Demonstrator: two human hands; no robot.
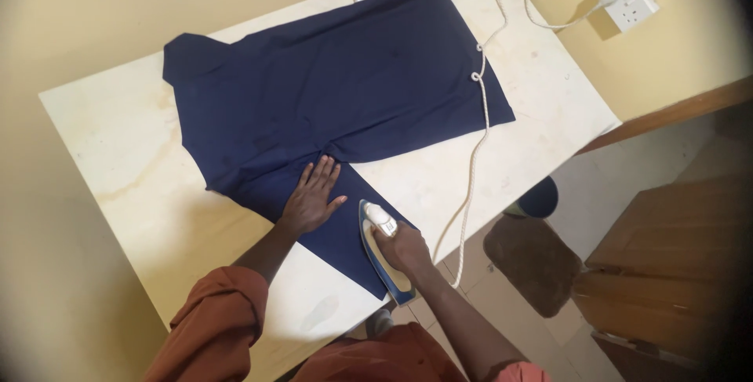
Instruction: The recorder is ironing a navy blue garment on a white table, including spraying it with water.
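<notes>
The shirt (337, 100) is matt navy cloth, smooth and thin-looking. The table (118, 162) looks like pale plywood, a bit stained and dull. The iron (384, 252) is glossy plastic, white and blue. Its cord (478, 131) looks like woven white fabric.

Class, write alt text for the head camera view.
A right hand presses an iron on a navy garment while the left hand lies flat on it. The white table carries the iron's cord toward a wall socket.
</notes>
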